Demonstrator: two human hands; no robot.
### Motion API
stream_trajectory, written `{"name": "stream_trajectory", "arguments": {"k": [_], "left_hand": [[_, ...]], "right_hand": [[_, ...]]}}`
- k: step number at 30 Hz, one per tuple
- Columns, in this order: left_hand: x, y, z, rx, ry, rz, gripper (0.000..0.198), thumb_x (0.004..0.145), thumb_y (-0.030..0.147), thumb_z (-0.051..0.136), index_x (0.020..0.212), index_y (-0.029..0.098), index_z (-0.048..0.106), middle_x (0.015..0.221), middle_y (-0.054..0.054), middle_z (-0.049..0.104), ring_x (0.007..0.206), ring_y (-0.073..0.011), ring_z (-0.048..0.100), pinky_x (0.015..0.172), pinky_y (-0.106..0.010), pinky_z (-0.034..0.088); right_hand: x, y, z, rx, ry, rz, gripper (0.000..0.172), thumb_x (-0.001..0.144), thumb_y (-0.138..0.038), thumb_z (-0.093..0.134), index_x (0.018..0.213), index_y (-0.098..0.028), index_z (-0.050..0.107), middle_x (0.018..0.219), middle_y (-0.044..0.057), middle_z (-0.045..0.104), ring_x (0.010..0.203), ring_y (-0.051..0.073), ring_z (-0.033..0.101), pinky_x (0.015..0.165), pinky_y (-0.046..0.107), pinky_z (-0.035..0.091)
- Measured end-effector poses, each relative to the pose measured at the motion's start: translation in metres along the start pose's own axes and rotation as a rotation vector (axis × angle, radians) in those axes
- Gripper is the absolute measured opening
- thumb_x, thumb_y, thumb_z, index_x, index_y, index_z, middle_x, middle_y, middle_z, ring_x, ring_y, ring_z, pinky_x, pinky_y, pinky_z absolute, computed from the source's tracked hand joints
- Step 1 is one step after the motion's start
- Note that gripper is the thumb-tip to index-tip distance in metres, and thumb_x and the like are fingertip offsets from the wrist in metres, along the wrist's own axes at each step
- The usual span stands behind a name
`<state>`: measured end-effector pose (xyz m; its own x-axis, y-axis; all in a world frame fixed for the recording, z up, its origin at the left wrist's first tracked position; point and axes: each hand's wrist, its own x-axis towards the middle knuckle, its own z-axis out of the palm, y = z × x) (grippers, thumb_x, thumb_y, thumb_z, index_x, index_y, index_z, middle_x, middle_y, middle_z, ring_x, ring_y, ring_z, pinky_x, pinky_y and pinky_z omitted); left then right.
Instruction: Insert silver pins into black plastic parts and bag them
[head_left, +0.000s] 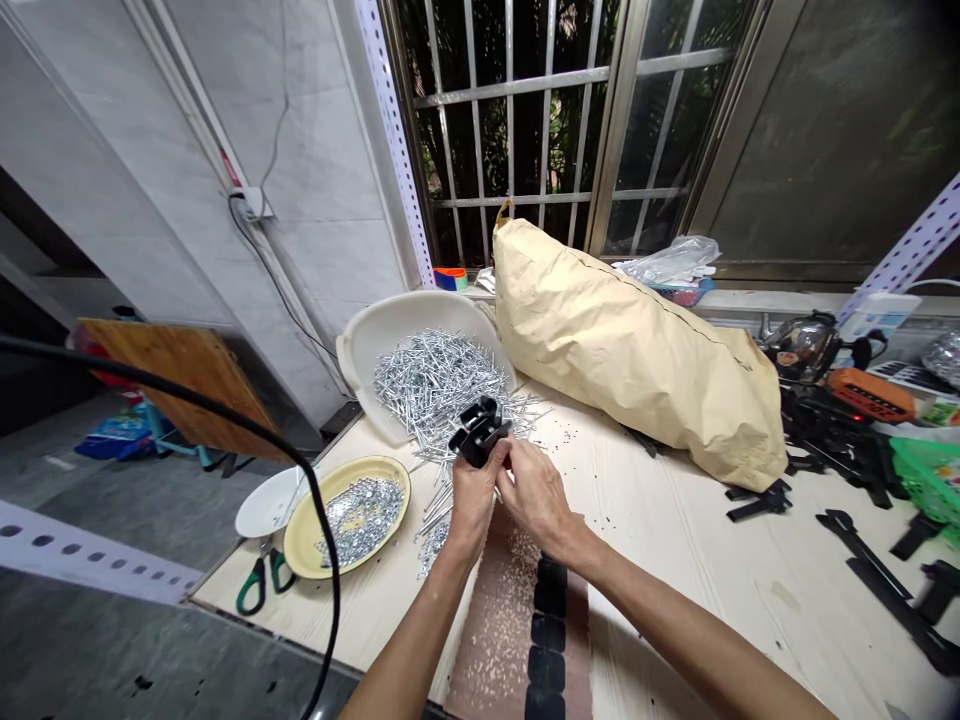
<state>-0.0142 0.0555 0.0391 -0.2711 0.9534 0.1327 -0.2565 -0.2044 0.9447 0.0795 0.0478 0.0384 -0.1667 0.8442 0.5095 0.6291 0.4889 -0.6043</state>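
My left hand is closed around a black plastic part with several upright tabs, raised above the table. Close against it, my right hand has its fingers pinched together at the part's lower right side; what lies between those fingertips is hidden. Just beyond both hands, a heap of long silver screws or nails spills from a white scoop-shaped tray. Under my wrists runs a brown board strewn with pale crumbs, bearing a row of black rounded pads.
Left of my hands stand a yellow bowl of small metal pieces, a white plate and green-handled scissors. A large tan paper sack lies at the back. Black plastic parts and a green basket are on the right. A black cable hangs in front.
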Motion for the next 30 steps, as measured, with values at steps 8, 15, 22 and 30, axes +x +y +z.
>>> {"name": "stream_trajectory", "arguments": {"k": [8,15,22,30], "left_hand": [[0.006,0.011,-0.016,-0.206,-0.21,-0.172,0.049,0.06,0.022,0.078,0.107,0.016,0.064,0.097,-0.007,0.07,0.089,-0.0186,0.064,0.088,-0.036,0.046],[0.005,0.018,-0.018,0.016,0.112,0.141,0.04,0.059,0.026,0.077,0.096,0.016,0.065,0.09,-0.003,0.068,0.077,-0.0147,0.063,0.073,-0.028,0.049],[0.024,0.006,-0.009,0.291,-0.029,0.168,0.031,0.064,0.033,0.074,0.087,0.014,0.065,0.083,-0.004,0.069,0.076,-0.0178,0.063,0.071,-0.029,0.048],[0.043,-0.08,0.047,0.882,-0.773,0.465,0.033,0.074,0.029,0.066,0.104,0.018,0.061,0.096,-0.01,0.065,0.092,-0.0247,0.058,0.082,-0.035,0.043]], "right_hand": [[0.006,0.011,-0.013,0.489,-0.156,0.019,0.048,0.078,-0.014,0.05,0.126,-0.02,0.048,0.093,0.004,0.047,0.08,0.015,0.055,0.072,0.03,0.05],[-0.005,0.029,-0.032,0.515,-0.006,0.158,0.037,0.083,-0.022,0.05,0.119,-0.023,0.055,0.104,0.005,0.05,0.081,0.013,0.058,0.075,0.031,0.05],[-0.033,0.061,-0.05,0.316,0.015,0.095,0.027,0.086,-0.025,0.045,0.105,-0.021,0.063,0.099,0.007,0.051,0.077,0.016,0.056,0.065,0.031,0.05],[-0.085,0.155,-0.095,-0.128,0.218,0.329,0.033,0.085,-0.028,0.04,0.108,-0.018,0.061,0.097,0.008,0.051,0.073,0.017,0.055,0.072,0.038,0.049]]}}
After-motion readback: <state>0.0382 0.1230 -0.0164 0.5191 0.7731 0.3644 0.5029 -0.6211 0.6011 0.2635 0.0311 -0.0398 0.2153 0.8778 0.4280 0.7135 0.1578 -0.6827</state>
